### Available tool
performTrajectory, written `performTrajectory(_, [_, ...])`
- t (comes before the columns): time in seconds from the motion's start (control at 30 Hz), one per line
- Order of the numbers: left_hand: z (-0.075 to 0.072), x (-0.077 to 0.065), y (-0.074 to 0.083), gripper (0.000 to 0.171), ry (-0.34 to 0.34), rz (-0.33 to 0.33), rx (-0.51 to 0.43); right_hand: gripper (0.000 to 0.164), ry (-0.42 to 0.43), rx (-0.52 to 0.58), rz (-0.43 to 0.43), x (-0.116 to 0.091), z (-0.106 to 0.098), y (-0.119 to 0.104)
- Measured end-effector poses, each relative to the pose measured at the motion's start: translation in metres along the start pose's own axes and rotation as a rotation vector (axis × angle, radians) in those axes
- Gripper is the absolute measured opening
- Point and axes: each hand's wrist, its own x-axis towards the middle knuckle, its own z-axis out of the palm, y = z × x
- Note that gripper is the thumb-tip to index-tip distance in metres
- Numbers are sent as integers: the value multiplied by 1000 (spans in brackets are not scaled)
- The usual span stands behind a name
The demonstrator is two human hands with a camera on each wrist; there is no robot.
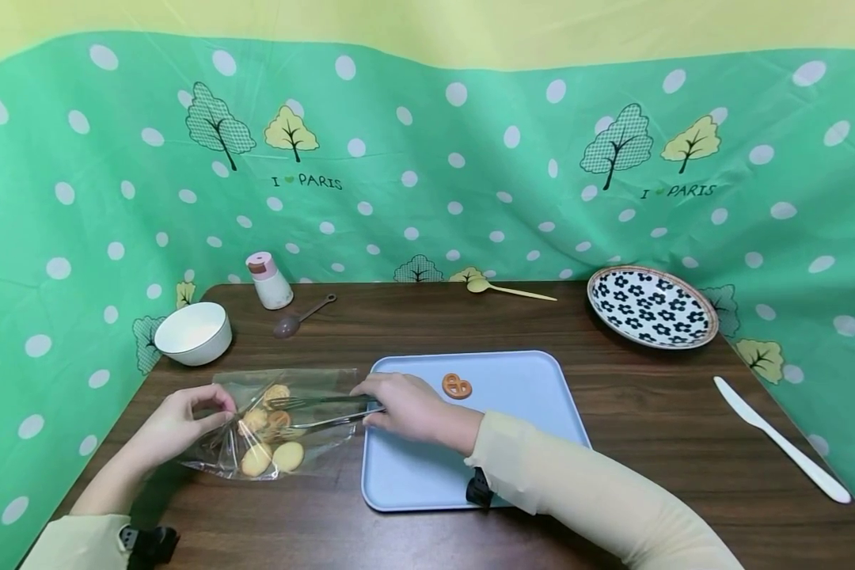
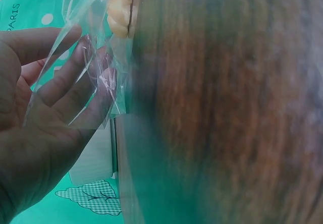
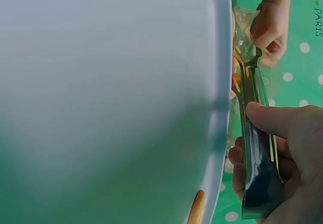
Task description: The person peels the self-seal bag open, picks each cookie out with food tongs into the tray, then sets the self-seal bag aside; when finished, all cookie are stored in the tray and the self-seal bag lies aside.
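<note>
A clear plastic bag lies on the table with several round cookies inside. My left hand pinches the bag's left end between thumb and fingers; in the left wrist view the thin film stretches across the fingers. My right hand grips metal tongs, thumb on one arm and fingers round the other. The tongs' tips reach into the bag among the cookies. Under my right forearm is a light blue tray, with one pretzel-shaped cookie on it near the back.
A white bowl, a pink-capped shaker and a dark measuring spoon stand at back left. A pale yellow spoon lies along the back edge. On the right are a flower-patterned plate and a white knife.
</note>
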Motion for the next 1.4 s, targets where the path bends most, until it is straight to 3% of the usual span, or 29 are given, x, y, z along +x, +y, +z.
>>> performTrajectory(0.4, [0, 0, 3, 8, 18, 32, -20, 40, 44, 71, 33, -27, -17, 11])
performTrajectory(0.63, [2, 0, 1, 11, 17, 29, -29, 38, 124, 85, 44, -55, -29, 26])
performTrajectory(1.0, [2, 0, -4, 12, 1, 16, -24, 41, 245, 71, 104, -124, -60, 56])
performTrajectory(1.4, [1, -1, 0, 14, 0, 21, -30, 43, 356, -36, 273, -201, -83, 94])
